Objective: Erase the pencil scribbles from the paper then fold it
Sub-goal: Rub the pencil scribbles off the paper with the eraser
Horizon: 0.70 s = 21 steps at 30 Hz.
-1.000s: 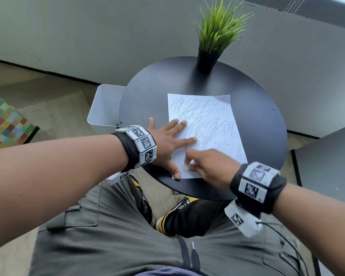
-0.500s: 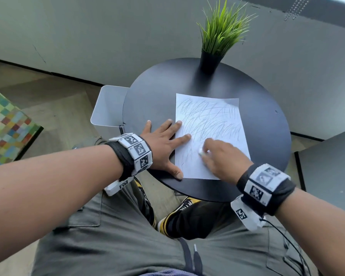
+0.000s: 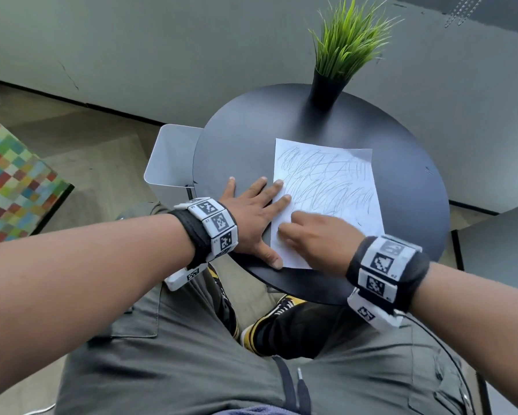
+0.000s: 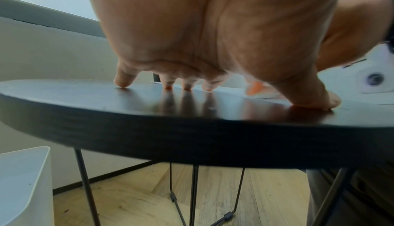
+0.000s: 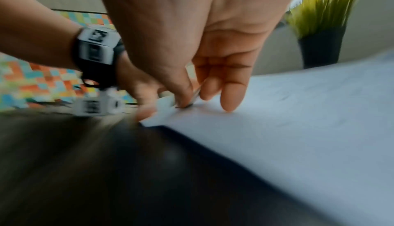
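Observation:
A white sheet of paper [image 3: 326, 187] covered with grey pencil scribbles lies on the round black table [image 3: 401, 163]. My left hand [image 3: 251, 211] lies flat and spread, with two fingertips on the sheet's left edge and the thumb beside its near corner. In the left wrist view the left hand's fingertips [image 4: 187, 85] press down on the tabletop [image 4: 192, 137]. My right hand [image 3: 314, 235] is on the sheet's near left part. Its thumb and forefinger pinch a small white eraser [image 5: 168, 105] against the paper [image 5: 298, 120]. The right wrist view is motion-blurred.
A black pot of green grass [image 3: 341, 40] stands at the table's far edge. A white bin [image 3: 168, 157] sits on the floor left of the table, with a colourful chequered block [image 3: 9, 181] further left. A grey surface [image 3: 503, 235] lies to the right.
My right hand rubbed the eraser rightward across the lower part of the sheet and has come back toward its left edge. The left hand has stayed pressed on the paper's edge.

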Each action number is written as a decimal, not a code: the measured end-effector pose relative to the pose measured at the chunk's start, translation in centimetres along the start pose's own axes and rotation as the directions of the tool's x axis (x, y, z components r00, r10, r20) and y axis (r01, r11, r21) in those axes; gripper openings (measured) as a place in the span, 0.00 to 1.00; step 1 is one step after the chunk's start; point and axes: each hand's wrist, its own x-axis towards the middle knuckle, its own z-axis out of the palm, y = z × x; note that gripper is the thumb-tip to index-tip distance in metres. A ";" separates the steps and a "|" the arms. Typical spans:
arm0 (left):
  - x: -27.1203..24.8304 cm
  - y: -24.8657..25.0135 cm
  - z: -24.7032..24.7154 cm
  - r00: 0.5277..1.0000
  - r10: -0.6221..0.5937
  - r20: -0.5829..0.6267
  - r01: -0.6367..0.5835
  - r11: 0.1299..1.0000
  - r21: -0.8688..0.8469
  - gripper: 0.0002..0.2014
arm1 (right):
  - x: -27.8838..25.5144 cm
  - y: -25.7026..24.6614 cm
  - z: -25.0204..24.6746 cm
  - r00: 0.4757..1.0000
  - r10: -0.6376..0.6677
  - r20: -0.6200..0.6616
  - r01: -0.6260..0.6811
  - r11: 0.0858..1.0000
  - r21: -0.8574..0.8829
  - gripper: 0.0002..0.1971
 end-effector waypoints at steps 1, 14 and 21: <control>0.1 -0.1 -0.1 1.000 0.003 -0.006 -0.003 1.000 -0.001 0.70 | 0.8 1.5 -0.4 0.993 0.089 -0.080 -0.089 0.996 0.004 0.10; 0.0 0.1 -0.3 1.000 -0.003 0.008 0.002 1.000 0.025 0.71 | 1.3 2.2 -0.7 0.987 0.037 -0.159 -0.037 0.999 0.000 0.15; 0.3 0.3 -0.5 1.000 -0.004 0.020 0.003 0.999 0.041 0.71 | 0.3 1.5 -0.4 0.999 -0.038 -0.037 0.037 0.999 -0.031 0.17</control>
